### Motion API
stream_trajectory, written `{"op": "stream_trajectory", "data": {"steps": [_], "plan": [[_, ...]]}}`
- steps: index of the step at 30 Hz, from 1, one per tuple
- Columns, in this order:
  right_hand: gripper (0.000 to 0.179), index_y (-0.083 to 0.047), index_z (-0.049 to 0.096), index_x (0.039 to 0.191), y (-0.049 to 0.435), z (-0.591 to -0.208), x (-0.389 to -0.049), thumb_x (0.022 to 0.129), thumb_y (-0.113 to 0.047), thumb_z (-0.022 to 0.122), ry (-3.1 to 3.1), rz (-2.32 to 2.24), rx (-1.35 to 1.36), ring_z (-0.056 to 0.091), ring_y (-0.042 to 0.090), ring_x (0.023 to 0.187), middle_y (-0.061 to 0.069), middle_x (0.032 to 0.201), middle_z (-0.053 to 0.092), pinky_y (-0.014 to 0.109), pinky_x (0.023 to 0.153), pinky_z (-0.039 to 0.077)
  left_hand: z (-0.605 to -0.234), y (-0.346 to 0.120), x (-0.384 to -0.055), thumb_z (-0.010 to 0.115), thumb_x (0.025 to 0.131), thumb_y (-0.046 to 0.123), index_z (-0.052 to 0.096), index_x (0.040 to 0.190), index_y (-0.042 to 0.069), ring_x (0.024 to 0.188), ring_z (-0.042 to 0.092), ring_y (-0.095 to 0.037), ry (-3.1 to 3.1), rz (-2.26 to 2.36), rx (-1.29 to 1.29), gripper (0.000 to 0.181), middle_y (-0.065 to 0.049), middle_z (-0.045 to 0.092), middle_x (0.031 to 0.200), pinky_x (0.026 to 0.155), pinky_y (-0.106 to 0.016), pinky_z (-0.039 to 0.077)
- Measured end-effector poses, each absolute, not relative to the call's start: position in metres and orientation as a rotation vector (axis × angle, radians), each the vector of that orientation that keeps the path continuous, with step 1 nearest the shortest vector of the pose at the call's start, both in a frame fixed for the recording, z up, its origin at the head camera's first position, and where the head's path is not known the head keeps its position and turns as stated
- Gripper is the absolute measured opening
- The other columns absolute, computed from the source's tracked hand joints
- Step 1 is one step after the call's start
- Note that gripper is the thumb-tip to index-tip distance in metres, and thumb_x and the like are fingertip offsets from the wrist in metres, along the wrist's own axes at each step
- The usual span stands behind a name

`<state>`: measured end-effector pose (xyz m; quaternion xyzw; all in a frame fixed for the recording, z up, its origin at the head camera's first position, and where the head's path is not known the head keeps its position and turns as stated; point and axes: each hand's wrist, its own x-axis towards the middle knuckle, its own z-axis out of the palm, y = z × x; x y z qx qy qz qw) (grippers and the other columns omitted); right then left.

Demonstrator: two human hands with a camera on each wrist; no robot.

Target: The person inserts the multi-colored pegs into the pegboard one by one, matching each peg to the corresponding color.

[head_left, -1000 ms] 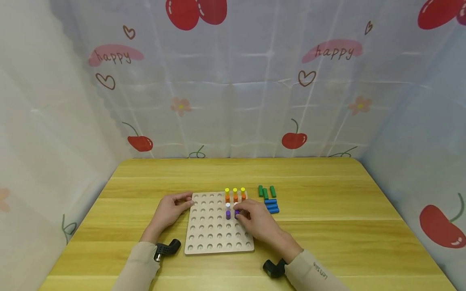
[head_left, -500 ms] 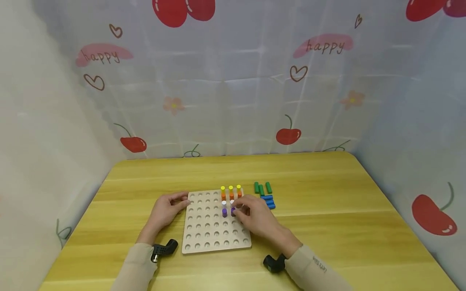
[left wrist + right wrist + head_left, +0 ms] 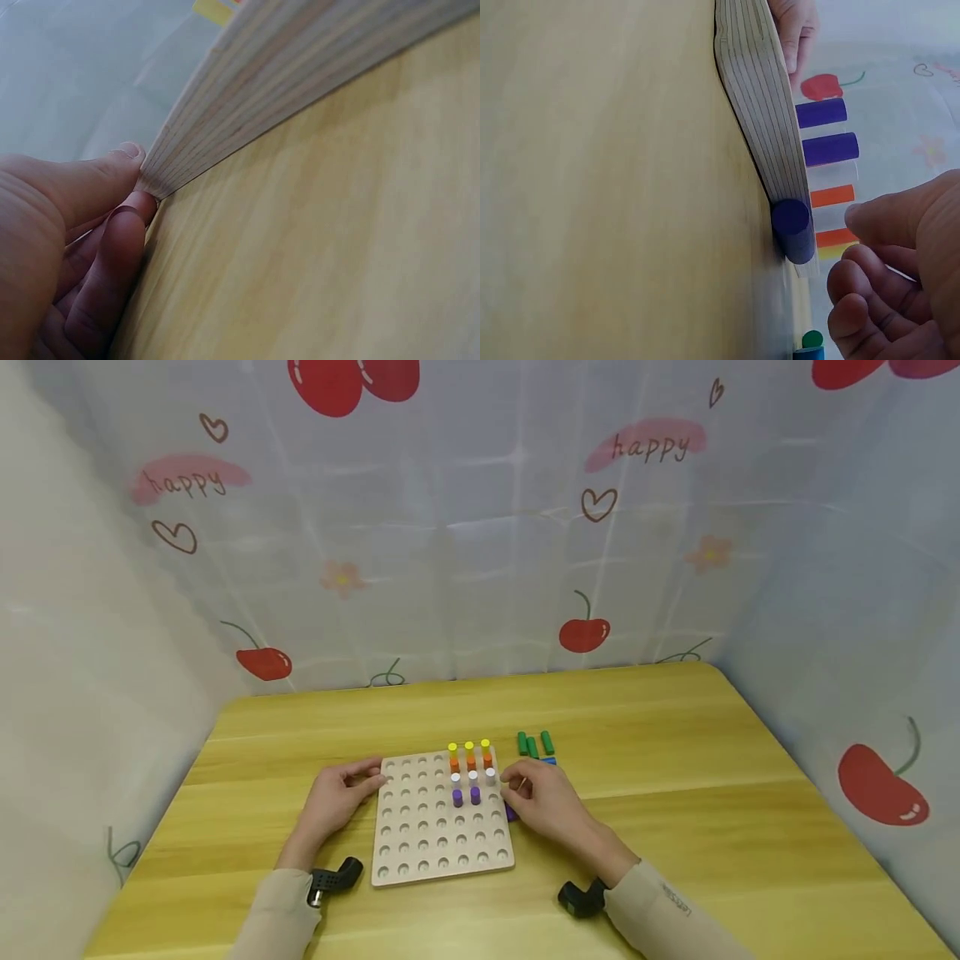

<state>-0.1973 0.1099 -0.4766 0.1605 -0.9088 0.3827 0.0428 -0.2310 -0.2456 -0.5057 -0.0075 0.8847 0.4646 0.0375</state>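
Observation:
A wooden pegboard (image 3: pixel 442 875) lies on the table, with upright yellow pegs (image 3: pixel 469 747), orange pegs (image 3: pixel 471 763), white pegs (image 3: pixel 473 778) and two purple pegs (image 3: pixel 475 796) in its holes. At its far left corner, my left hand (image 3: pixel 333 797) pinches the edge between thumb and finger, as the left wrist view (image 3: pixel 97 195) also shows. My right hand (image 3: pixel 551 802) hovers by the right edge, thumb and fingers apart, holding nothing. Partly hidden under it, a loose purple peg (image 3: pixel 793 225) lies against the board's side.
Green pegs (image 3: pixel 532 747) lie loose on the table beyond the board's right side. A blue peg (image 3: pixel 550 761) shows beside them, largely covered by my right hand. A printed curtain (image 3: pixel 450 568) stands behind the table's far edge.
My right hand has moved right, off the second purple peg, to the board's right edge, uncovering the third white peg. My left hand keeps its hold. The head view has shifted.

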Motion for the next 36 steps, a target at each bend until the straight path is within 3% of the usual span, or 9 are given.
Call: {"op": "stream_trajectory", "data": {"steps": [16,24,36], "plan": [[0.009,-0.011,0.074,0.097,0.1114,-0.4805,-0.1946,0.09,-0.012,0.08,-2.89,1.143,0.481,0.052,0.006,0.066,-0.008,0.079,0.063,0.021,0.061,0.045,-0.5067,-0.2442,-0.2281,0.076,0.096,0.031,0.072,0.133,0.015,0.09,0.069,-0.011,2.702,1.469,-0.02,0.041,-0.004,0.075,0.113,0.073,-0.021,0.057],[0.011,-0.013,0.076,0.097,0.1155,-0.4785,-0.1911,0.088,-0.014,0.082,-2.965,1.078,0.465,0.057,0.007,0.076,-0.008,0.084,0.066,0.024,0.069,0.049,-0.5045,-0.2461,-0.2286,0.076,0.095,0.033,0.072,0.133,0.016,0.09,0.069,-0.011,2.725,1.447,-0.026,0.042,-0.003,0.076,0.113,0.073,-0.021,0.055],[0.006,-0.01,0.078,0.092,0.118,-0.4766,-0.1892,0.088,-0.012,0.08,-3.002,1.076,0.457,0.055,0.008,0.076,-0.006,0.083,0.064,0.024,0.066,0.048,-0.5026,-0.2452,-0.2272,0.076,0.096,0.032,0.072,0.133,0.016,0.09,0.068,-0.012,2.718,1.448,-0.029,0.041,-0.003,0.076,0.112,0.072,-0.021,0.055]]}}
